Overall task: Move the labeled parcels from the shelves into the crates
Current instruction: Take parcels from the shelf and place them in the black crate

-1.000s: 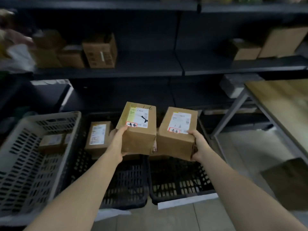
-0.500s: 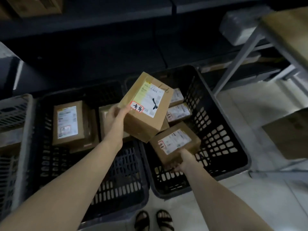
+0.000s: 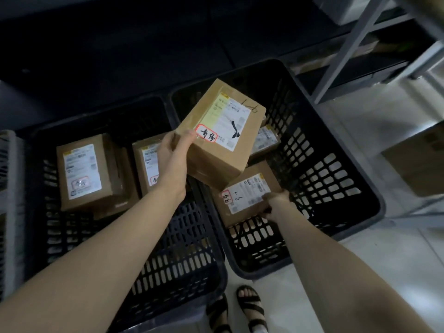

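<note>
My left hand (image 3: 174, 155) grips a tilted brown parcel (image 3: 216, 155) with a yellow-and-white label and a red-edged sticker, held in the air over the gap between two black crates. My right hand (image 3: 276, 205) reaches down into the right black crate (image 3: 336, 179) and grips the near edge of a smaller labeled parcel (image 3: 242, 195) that rests low in it. Behind that one lies another labeled parcel (image 3: 265, 140), partly hidden. The left black crate (image 3: 168, 272) holds two labeled parcels: a large one (image 3: 84, 171) and one (image 3: 147, 164) half covered by my left hand.
A light grey crate (image 3: 10, 212) stands at the far left edge. Dark shelving (image 3: 120, 56) runs behind the crates. A grey metal table leg (image 3: 348, 49) slants at the upper right, with a cardboard box (image 3: 418, 164) on the floor beyond. My sandalled feet (image 3: 237, 311) stand at the crates' front.
The view has tipped down from the shelves to the crates. My right hand has lowered its parcel into the right crate, while the left hand has kept its parcel raised and tilted.
</note>
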The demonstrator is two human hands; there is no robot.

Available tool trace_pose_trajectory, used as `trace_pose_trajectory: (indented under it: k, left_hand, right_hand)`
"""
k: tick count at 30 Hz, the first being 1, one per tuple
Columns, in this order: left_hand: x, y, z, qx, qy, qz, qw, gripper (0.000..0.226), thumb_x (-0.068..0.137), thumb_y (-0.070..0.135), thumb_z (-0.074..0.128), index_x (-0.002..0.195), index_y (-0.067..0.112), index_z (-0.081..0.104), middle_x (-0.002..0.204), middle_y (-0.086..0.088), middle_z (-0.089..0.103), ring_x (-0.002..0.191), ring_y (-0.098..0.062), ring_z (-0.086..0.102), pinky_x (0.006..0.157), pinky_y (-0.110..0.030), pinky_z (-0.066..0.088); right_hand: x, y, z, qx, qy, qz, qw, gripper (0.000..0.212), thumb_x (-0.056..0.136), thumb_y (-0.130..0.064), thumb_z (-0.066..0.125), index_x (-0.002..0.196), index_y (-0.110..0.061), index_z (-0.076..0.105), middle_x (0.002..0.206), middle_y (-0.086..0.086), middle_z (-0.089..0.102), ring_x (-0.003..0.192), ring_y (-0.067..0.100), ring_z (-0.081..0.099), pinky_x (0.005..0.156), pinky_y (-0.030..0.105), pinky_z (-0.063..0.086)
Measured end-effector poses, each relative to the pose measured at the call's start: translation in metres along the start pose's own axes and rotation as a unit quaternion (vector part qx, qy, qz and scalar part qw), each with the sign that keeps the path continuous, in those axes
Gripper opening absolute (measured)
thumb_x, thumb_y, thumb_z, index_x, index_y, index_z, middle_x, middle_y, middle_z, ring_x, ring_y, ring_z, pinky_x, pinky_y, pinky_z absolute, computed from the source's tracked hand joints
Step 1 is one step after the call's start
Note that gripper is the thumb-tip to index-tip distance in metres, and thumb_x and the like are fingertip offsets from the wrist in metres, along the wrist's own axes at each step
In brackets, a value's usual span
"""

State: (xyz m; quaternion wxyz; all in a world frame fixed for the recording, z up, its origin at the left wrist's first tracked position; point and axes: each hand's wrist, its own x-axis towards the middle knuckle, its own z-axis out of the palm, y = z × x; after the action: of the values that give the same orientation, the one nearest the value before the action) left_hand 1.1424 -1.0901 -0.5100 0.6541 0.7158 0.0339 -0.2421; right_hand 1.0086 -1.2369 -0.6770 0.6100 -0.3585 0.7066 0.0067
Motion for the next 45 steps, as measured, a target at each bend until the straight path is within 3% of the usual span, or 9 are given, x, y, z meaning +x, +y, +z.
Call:
trace_pose_trajectory:
  k: [6,8,11,14,17,20,25,31,45]
  left_hand:
    - [-0.007,-0.007,0.009,0.002,-0.017,-0.009,1.000,0.045,0.077,0.046,0.068,0.115,0.026,0.057,0.119,-0.005,0.060,0.104,-0.018,0.061,0.071,-0.025,0.049]
    - [-0.018,-0.007,0.018,-0.014,-0.024,-0.007,1.000,0.058,0.068,0.052,0.069,0.119,0.029,0.056,0.125,-0.006,0.056,0.107,-0.018,0.060,0.075,-0.028,0.052]
    - [-0.038,-0.006,0.036,-0.027,-0.024,-0.012,0.999,0.074,0.058,0.061,0.069,0.125,0.034,0.052,0.132,-0.006,0.049,0.112,-0.020,0.056,0.089,-0.039,0.053]
    - [-0.052,-0.009,0.054,-0.035,-0.047,-0.034,0.998,0.072,0.063,0.062,0.069,0.129,0.043,0.047,0.135,-0.003,0.045,0.115,-0.020,0.053,0.095,-0.045,0.049]
    - [-0.057,-0.016,0.070,-0.012,-0.134,-0.063,0.989,0.052,0.087,0.040,0.061,0.135,0.037,0.040,0.127,0.001,0.052,0.106,-0.013,0.055,0.093,-0.036,0.047]
    - [-0.046,-0.035,0.086,0.210,-0.179,-0.044,0.960,0.062,0.094,0.032,0.055,0.147,0.027,0.024,0.148,-0.005,0.033,0.130,-0.022,0.038,0.106,-0.038,0.034]
    - [-0.025,-0.077,0.104,0.452,-0.216,-0.073,0.862,0.071,0.092,0.034,0.056,0.150,0.029,0.015,0.157,-0.007,0.012,0.142,-0.030,0.019,0.113,-0.046,0.026]
    - [-0.010,-0.106,0.092,0.645,-0.245,-0.013,0.724,0.077,0.087,0.046,0.057,0.148,0.022,0.018,0.154,-0.008,0.016,0.140,-0.029,0.017,0.111,-0.039,0.027]
    - [0.026,-0.135,0.093,0.708,-0.296,-0.042,0.640,0.119,0.066,0.053,0.077,0.149,0.037,-0.007,0.156,-0.010,-0.008,0.143,-0.036,-0.004,0.112,-0.055,0.015]
  right_hand:
    - [-0.046,-0.036,-0.018,-0.165,0.047,-0.168,0.971,0.064,0.094,-0.039,0.057,0.149,-0.026,0.027,0.150,0.016,0.025,0.129,0.038,0.040,0.103,0.050,0.041]
    - [-0.079,-0.053,-0.027,-0.051,-0.078,-0.158,0.983,0.048,0.090,-0.050,0.058,0.130,-0.026,0.048,0.130,0.012,0.051,0.112,0.029,0.054,0.095,0.046,0.047]
    - [-0.114,-0.075,-0.048,0.033,-0.270,-0.068,0.960,0.083,0.061,-0.074,0.065,0.123,-0.019,0.055,0.124,0.014,0.059,0.118,0.035,0.051,0.104,0.063,0.034]
    - [-0.129,-0.093,-0.076,-0.001,-0.331,-0.059,0.942,0.075,0.060,-0.059,0.072,0.122,-0.019,0.055,0.118,0.016,0.064,0.116,0.037,0.053,0.103,0.068,0.031]
    - [-0.127,-0.108,-0.096,-0.027,-0.288,-0.097,0.952,0.059,0.074,-0.036,0.075,0.128,-0.028,0.052,0.117,0.011,0.060,0.106,0.031,0.056,0.087,0.054,0.047]
    - [-0.103,-0.116,-0.103,-0.121,-0.206,-0.178,0.955,0.091,0.059,-0.048,0.080,0.139,-0.044,0.038,0.128,0.005,0.054,0.109,0.029,0.055,0.086,0.046,0.052]
    - [-0.065,-0.114,-0.118,-0.348,-0.082,-0.218,0.908,0.124,0.043,-0.070,0.068,0.150,-0.044,0.012,0.151,0.007,0.024,0.131,0.036,0.032,0.105,0.050,0.039]
    - [-0.033,-0.099,-0.122,-0.347,-0.102,-0.206,0.909,0.125,0.038,-0.068,0.067,0.150,-0.043,0.017,0.155,0.006,0.019,0.137,0.034,0.027,0.108,0.052,0.034]
    - [-0.029,-0.116,-0.086,-0.366,-0.030,-0.401,0.839,0.093,0.079,-0.058,0.065,0.152,-0.035,0.013,0.146,0.014,0.027,0.129,0.040,0.029,0.099,0.046,0.033]
